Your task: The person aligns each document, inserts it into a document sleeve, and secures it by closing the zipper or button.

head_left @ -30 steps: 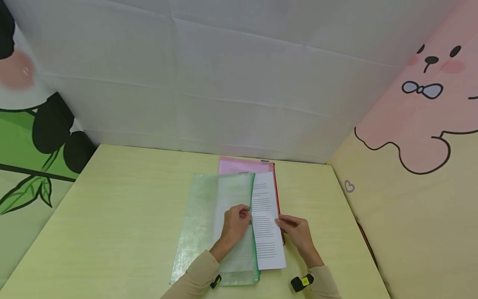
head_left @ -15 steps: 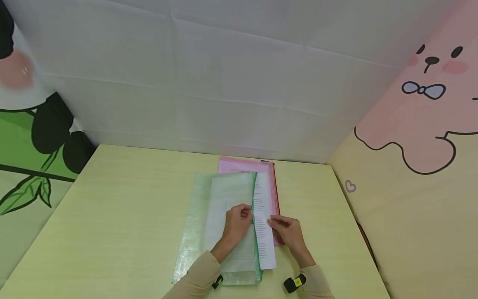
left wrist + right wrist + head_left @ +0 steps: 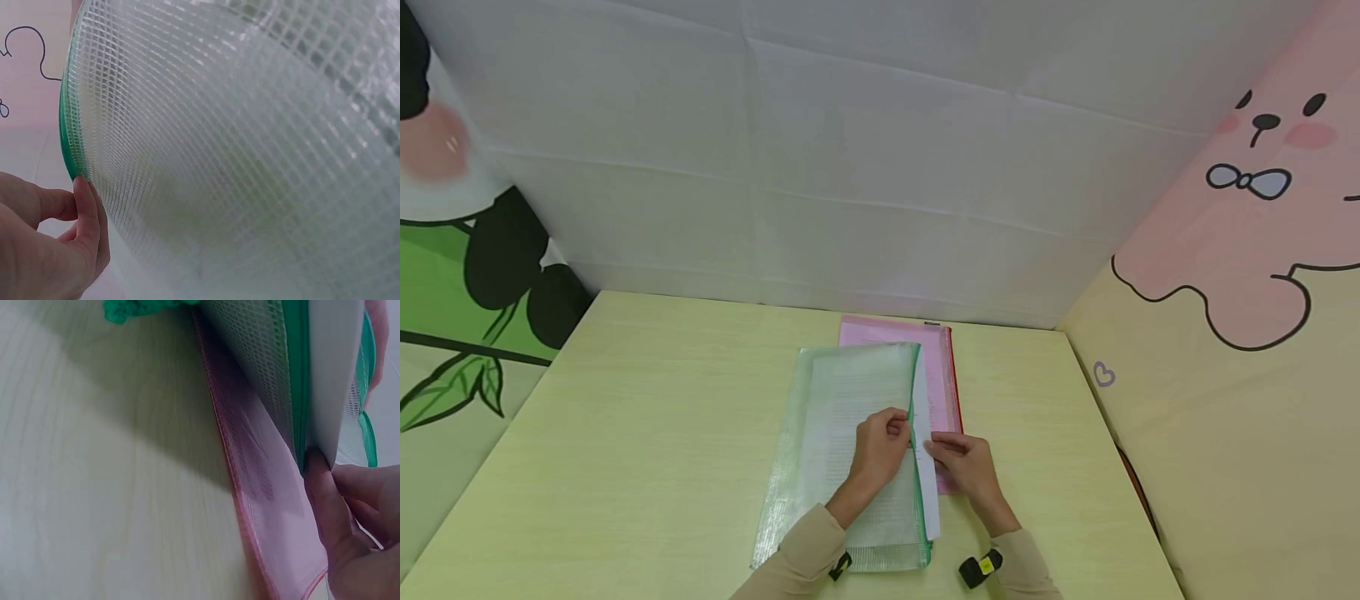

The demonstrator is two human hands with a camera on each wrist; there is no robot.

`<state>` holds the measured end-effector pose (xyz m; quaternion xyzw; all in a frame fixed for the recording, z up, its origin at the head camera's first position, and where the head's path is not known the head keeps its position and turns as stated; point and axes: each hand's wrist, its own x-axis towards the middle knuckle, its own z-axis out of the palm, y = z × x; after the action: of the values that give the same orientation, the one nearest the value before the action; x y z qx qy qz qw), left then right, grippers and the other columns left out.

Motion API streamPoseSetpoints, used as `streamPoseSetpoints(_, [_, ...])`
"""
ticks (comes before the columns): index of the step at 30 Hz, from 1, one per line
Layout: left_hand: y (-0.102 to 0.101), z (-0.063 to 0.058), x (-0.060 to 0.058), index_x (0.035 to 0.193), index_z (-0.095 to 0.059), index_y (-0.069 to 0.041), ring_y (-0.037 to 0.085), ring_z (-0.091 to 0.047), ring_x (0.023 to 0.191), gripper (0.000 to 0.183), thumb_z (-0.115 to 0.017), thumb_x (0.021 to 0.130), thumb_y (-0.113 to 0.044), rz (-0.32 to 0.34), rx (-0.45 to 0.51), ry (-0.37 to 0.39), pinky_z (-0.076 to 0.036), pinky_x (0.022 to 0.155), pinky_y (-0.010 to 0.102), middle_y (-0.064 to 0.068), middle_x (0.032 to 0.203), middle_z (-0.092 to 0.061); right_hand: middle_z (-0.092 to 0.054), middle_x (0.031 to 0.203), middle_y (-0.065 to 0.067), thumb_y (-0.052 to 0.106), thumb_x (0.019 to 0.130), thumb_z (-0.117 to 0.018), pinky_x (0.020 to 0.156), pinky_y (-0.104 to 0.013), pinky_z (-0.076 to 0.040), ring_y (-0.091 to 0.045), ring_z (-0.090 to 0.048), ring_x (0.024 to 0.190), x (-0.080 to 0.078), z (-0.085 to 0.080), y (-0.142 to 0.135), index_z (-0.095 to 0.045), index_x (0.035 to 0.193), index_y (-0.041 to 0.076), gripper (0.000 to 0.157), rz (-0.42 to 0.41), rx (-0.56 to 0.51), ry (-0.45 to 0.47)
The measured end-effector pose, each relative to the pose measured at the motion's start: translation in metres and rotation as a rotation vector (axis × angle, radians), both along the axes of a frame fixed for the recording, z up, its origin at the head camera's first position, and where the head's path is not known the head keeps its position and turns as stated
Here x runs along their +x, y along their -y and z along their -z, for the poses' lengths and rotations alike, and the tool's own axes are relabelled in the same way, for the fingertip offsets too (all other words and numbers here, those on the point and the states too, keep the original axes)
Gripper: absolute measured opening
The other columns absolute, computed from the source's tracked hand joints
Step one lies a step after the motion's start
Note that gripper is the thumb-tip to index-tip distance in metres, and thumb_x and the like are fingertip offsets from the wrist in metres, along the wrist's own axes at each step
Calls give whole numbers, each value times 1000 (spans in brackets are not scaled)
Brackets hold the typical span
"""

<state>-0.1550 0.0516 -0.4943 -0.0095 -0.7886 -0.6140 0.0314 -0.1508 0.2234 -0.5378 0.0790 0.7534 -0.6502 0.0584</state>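
Observation:
A translucent mesh zipper pouch (image 3: 842,392) with a green zipper edge lies tilted over the table, its mouth facing right. My left hand (image 3: 882,446) pinches the upper lip of that mouth; in the left wrist view the thumb and fingers (image 3: 87,212) grip the green edge. White printed paper (image 3: 927,483) sits mostly inside the pouch, a narrow strip sticking out. My right hand (image 3: 966,467) pinches the paper's outer edge. In the right wrist view the paper (image 3: 331,375) stands between the two green zipper edges, with the thumb (image 3: 328,500) against it.
Partly beneath the green pouch lies a pink pouch (image 3: 940,367) with a red zipper edge, printed paper showing in it. The pale yellow table (image 3: 662,433) meets a grey-white wall (image 3: 880,167) at the back. Side panels carry cartoon figures.
My right hand has moved left with the paper, which has slid deeper into the green pouch. More of the pink pouch shows. My left hand and the pouch edge have shifted slightly right.

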Motion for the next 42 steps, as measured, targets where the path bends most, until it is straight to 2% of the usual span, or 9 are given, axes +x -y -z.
streamPoseSetpoints(9, [-1,0,-1,104,-72,9,20,-71,78,17,-61,93,4,-8,-2,9,-58,65,23,12,86,-73,-76,98,-20,5,89,-79,72,-28,-62,-21,-75,88,-2,1,10,-75,106,-9,23,0,33,6])
streamPoseSetpoints(16, [-2,-3,-1,104,-73,7,22,-72,82,17,-62,93,2,-29,-14,-1,-59,71,27,12,89,-74,-75,98,-24,-4,92,-70,71,-30,-62,-19,-74,86,-3,4,19,-73,106,-14,18,-34,83,-30])
streamPoseSetpoints(21, [-3,-3,-1,105,-73,8,22,-72,81,18,-62,92,3,-36,-13,-25,-60,72,29,12,88,-74,-75,97,-24,-5,92,-66,66,-26,-60,-18,-73,84,-2,3,25,-72,107,-15,19,-39,131,-30])
streamPoseSetpoints(27, [-3,-2,-1,105,-72,9,22,-72,81,18,-61,93,3,-26,6,-34,-60,71,29,12,88,-73,-75,101,-24,-2,93,-67,70,-28,-61,-26,-74,91,0,3,29,-72,111,-13,22,-35,157,-32])
streamPoseSetpoints(31, [-3,-1,-1,107,-71,11,24,-72,83,18,-61,93,5,0,11,-31,-59,72,28,14,89,-72,-75,100,-22,-1,92,-68,69,-27,-61,-25,-74,89,-1,4,28,-72,111,-12,21,-33,158,-27])
streamPoseSetpoints(37, [-1,0,-2,108,-71,11,27,-72,85,18,-61,95,5,34,-2,-38,-60,72,31,16,92,-73,-75,101,-24,-2,94,-68,65,-23,-58,-23,-73,88,-1,7,28,-71,112,-13,22,-72,142,-45])
streamPoseSetpoints(42, [1,1,-2,109,-72,10,25,-73,84,18,-61,95,3,23,-16,-32,-61,72,31,15,93,-73,-74,107,-25,-1,95,-68,73,-26,-61,-28,-74,97,0,7,24,-70,115,-14,24,-128,131,-72])
